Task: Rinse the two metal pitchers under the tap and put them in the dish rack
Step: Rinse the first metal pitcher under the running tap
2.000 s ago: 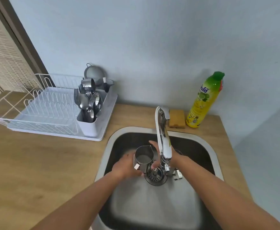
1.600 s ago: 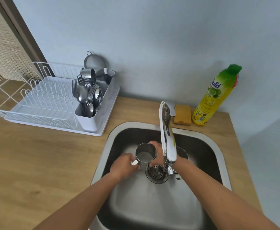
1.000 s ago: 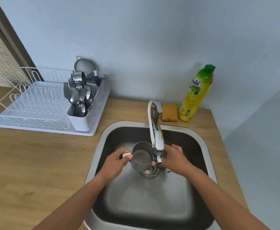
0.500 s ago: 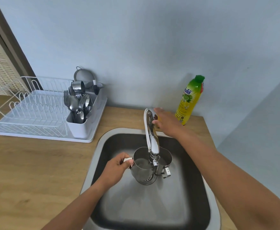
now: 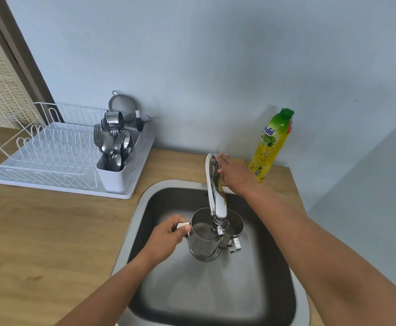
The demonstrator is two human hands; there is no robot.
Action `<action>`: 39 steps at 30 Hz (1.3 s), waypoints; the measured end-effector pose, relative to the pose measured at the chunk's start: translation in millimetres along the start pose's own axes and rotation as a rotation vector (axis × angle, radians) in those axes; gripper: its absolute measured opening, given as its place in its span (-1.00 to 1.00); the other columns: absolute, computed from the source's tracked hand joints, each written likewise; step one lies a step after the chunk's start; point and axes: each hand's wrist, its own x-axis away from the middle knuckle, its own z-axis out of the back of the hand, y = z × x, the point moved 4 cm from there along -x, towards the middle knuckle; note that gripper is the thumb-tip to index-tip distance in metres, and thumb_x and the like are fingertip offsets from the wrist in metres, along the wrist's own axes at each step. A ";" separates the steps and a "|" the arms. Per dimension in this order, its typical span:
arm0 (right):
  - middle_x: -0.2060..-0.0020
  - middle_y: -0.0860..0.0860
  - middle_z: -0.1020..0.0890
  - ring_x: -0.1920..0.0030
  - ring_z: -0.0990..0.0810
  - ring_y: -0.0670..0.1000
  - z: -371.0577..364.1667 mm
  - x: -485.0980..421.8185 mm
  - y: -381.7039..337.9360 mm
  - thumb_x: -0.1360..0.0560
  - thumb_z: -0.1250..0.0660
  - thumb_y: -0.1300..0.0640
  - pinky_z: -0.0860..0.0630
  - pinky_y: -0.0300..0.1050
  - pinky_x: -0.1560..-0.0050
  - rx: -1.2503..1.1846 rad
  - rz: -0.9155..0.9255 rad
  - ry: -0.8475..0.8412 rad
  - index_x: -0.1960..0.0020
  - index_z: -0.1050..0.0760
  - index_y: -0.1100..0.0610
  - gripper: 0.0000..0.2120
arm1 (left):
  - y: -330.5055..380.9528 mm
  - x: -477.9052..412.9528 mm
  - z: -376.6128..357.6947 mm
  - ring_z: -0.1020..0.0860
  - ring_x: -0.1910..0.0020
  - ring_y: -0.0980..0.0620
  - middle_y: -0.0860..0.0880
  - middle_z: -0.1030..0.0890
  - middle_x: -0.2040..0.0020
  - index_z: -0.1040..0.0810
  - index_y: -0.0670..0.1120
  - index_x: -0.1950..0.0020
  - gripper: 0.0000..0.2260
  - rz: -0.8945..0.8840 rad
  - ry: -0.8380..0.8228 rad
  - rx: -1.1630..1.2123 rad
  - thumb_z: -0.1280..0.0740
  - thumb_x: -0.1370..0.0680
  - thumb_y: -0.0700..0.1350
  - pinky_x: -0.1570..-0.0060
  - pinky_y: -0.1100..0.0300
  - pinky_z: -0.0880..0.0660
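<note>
My left hand (image 5: 166, 236) grips the handle of a metal pitcher (image 5: 200, 234), which it holds upright in the sink under the spout of the tap (image 5: 215, 196). A second metal pitcher (image 5: 235, 228) stands just right of it in the sink, partly hidden behind the spout. My right hand (image 5: 234, 175) rests on the tap's lever at the back of the sink, fingers laid over it. The white dish rack (image 5: 51, 156) stands on the counter to the left. I cannot tell whether water is running.
A white cutlery holder (image 5: 116, 161) full of spoons and forks sits at the rack's right end, with a small steel cup and a strainer behind it. A yellow dish-soap bottle (image 5: 271, 144) stands behind the sink (image 5: 143, 205) on the right. The wooden counter (image 5: 51, 231) lies left of the sink.
My right hand left the pitcher in the sink and moved up to the tap lever. My left hand has kept hold of the pitcher under the spout.
</note>
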 end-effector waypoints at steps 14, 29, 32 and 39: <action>-0.55 0.01 -0.26 -0.38 -0.45 0.19 7.9 -10.0 3.6 -0.60 -0.16 0.26 -0.41 0.05 -0.31 -0.009 -0.042 -0.001 -0.55 -0.20 0.09 -0.48 | -1.1 6.2 -0.5 -0.43 0.25 0.05 -0.02 -0.55 0.24 -0.52 0.06 0.20 -0.84 -0.008 -0.006 -0.049 -0.32 -0.59 -0.05 0.17 0.14 -0.45; -0.48 0.12 -0.38 -0.45 -0.36 0.13 14.0 43.9 4.4 -0.66 -0.09 0.22 -0.28 -0.04 -0.41 -0.585 -0.301 0.083 -0.54 -0.24 0.13 -0.55 | -13.4 7.1 -2.3 -0.49 0.20 0.01 -0.11 -0.58 0.19 -0.52 -0.04 0.15 -0.85 0.054 -0.009 -0.044 -0.32 -0.59 -0.04 0.05 0.07 -0.55; -0.28 0.09 -0.57 -0.14 -0.62 0.10 -7.8 81.7 6.7 -0.65 -0.14 0.21 -0.48 0.02 -0.25 -0.790 -0.442 -0.028 -0.45 -0.41 0.12 -0.62 | -20.8 8.8 -2.0 -0.52 0.17 0.03 -0.05 -0.57 0.21 -0.51 -0.10 0.16 -0.83 0.117 -0.019 0.052 -0.33 -0.59 -0.07 -0.05 0.01 -0.59; -0.34 0.01 -0.44 -0.22 -0.54 0.00 -49.6 179.0 -44.3 -0.46 -0.47 0.13 -0.50 -0.14 -0.20 -1.057 -0.404 -0.525 -0.54 -0.18 -0.07 -0.25 | -30.9 22.8 -10.1 -0.57 0.14 -0.01 -0.16 -0.63 0.10 -0.48 -0.13 0.12 -0.84 0.208 -0.080 0.134 -0.26 -0.63 -0.11 0.06 0.13 -0.60</action>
